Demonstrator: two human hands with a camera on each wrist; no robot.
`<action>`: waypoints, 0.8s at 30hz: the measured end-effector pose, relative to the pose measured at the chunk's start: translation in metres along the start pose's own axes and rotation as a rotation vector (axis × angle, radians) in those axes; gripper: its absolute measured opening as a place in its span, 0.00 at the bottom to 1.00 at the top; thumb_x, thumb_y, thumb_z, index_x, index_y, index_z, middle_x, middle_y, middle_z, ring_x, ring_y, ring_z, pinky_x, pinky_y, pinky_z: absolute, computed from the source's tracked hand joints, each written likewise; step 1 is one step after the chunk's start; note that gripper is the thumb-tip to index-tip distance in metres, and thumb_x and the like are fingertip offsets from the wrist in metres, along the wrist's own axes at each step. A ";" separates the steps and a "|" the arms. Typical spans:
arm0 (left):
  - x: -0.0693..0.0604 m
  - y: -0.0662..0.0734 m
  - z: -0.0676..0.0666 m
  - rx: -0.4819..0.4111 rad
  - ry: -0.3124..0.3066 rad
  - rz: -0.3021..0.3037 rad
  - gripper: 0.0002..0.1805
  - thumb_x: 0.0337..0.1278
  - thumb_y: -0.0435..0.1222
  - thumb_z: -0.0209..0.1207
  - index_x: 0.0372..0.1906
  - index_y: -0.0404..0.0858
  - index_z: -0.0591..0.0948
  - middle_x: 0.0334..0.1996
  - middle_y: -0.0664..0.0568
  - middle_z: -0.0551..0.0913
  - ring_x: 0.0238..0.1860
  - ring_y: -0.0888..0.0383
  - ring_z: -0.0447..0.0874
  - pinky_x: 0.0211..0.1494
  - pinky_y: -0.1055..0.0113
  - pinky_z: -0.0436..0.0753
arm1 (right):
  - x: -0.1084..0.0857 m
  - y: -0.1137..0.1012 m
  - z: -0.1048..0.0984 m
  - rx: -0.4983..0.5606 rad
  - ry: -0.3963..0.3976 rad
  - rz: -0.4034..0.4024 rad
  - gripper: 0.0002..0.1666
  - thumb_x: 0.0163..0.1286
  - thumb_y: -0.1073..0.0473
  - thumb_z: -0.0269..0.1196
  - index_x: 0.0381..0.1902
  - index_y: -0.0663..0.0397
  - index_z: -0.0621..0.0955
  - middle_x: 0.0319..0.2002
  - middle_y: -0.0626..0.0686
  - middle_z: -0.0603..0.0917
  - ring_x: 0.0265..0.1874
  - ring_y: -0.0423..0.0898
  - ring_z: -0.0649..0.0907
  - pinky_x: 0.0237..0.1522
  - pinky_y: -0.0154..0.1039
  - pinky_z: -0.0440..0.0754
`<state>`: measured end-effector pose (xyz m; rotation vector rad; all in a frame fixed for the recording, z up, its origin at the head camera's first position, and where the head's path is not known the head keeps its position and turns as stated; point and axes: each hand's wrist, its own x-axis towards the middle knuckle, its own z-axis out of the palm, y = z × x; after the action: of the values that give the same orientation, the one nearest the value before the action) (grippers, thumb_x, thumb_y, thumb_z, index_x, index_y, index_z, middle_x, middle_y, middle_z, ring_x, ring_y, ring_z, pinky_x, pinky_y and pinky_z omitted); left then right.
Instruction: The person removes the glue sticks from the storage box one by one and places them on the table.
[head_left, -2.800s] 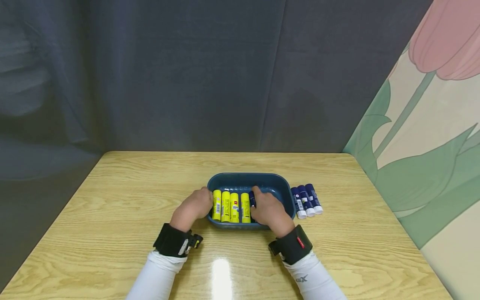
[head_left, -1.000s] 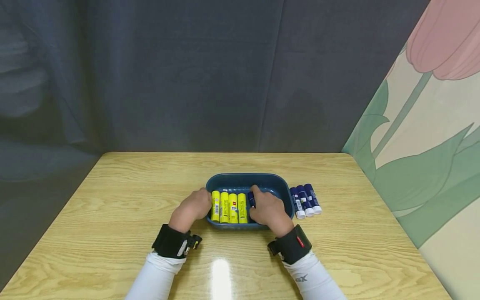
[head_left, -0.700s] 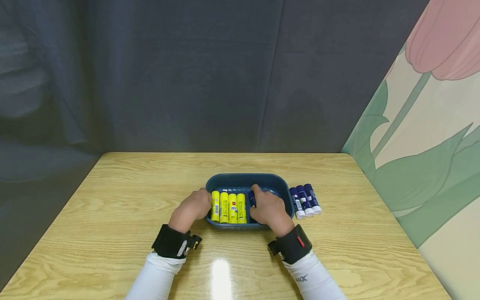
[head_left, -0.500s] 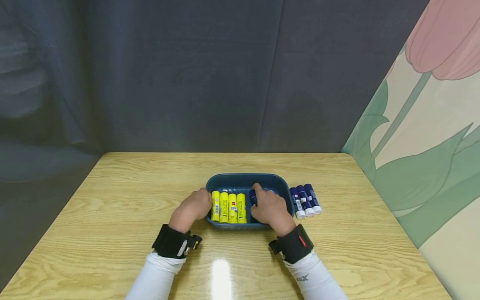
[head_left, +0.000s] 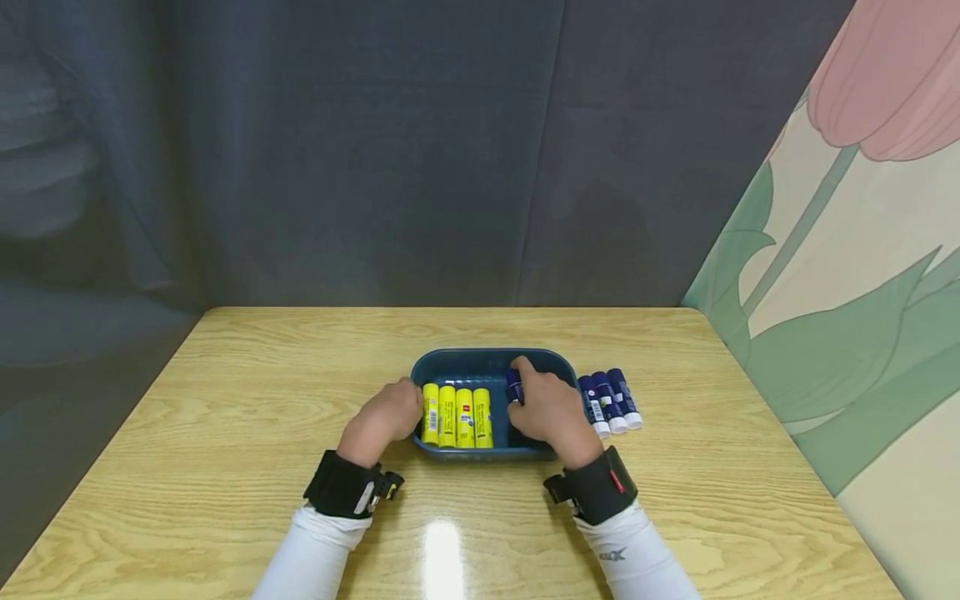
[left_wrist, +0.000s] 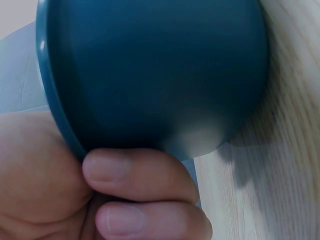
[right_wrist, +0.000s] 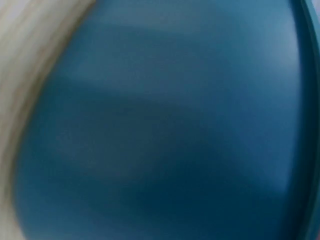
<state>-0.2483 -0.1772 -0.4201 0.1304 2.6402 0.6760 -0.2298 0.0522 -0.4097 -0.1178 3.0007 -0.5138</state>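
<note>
A dark blue plastic box (head_left: 487, 455) stands mid-table in the head view. My left hand (head_left: 384, 418) grips its left end; in the left wrist view, curled fingers (left_wrist: 145, 175) press the outer wall just under the rim. Several yellow glue sticks (head_left: 447, 417) lie side by side along the left half of the box. Inside the right half, my right hand (head_left: 553, 410) holds a navy glue stick (head_left: 513, 385), whose lower part is hidden by the hand. Only the outer box wall (right_wrist: 165, 125) fills the right wrist view.
Three navy glue sticks with white ends (head_left: 610, 403) lie side by side on the wooden table (head_left: 262, 417), just right of the box. A dark curtain (head_left: 375, 167) hangs behind the table. A tulip-patterned wall (head_left: 862, 333) borders the right side.
The right hand has moved right and slightly back with the navy glue stick, widening its distance from the yellow ones. Earlier, the rightmost yellow stick shifted left against its neighbours. The left hand stays put.
</note>
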 end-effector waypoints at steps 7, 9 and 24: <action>-0.001 -0.001 0.000 -0.009 0.000 0.006 0.18 0.80 0.36 0.37 0.59 0.26 0.69 0.30 0.44 0.71 0.26 0.53 0.71 0.27 0.66 0.69 | -0.004 0.003 -0.009 0.028 0.028 -0.009 0.36 0.66 0.58 0.61 0.71 0.49 0.66 0.14 0.49 0.68 0.11 0.46 0.68 0.14 0.37 0.59; -0.001 -0.001 0.000 -0.010 0.001 0.005 0.19 0.80 0.36 0.37 0.59 0.26 0.68 0.30 0.44 0.72 0.26 0.53 0.71 0.27 0.66 0.69 | -0.005 0.004 -0.012 0.034 0.038 -0.015 0.36 0.66 0.58 0.61 0.72 0.49 0.66 0.14 0.48 0.67 0.11 0.45 0.66 0.13 0.36 0.58; -0.001 -0.001 -0.001 0.010 -0.001 0.034 0.19 0.80 0.35 0.37 0.59 0.24 0.69 0.31 0.44 0.71 0.27 0.53 0.71 0.27 0.66 0.69 | -0.006 0.021 -0.032 0.112 0.189 0.010 0.35 0.68 0.53 0.58 0.71 0.50 0.64 0.39 0.60 0.82 0.23 0.50 0.77 0.19 0.40 0.69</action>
<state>-0.2479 -0.1786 -0.4193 0.1793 2.6462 0.6733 -0.2290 0.0830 -0.3857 -0.0491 3.1426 -0.7301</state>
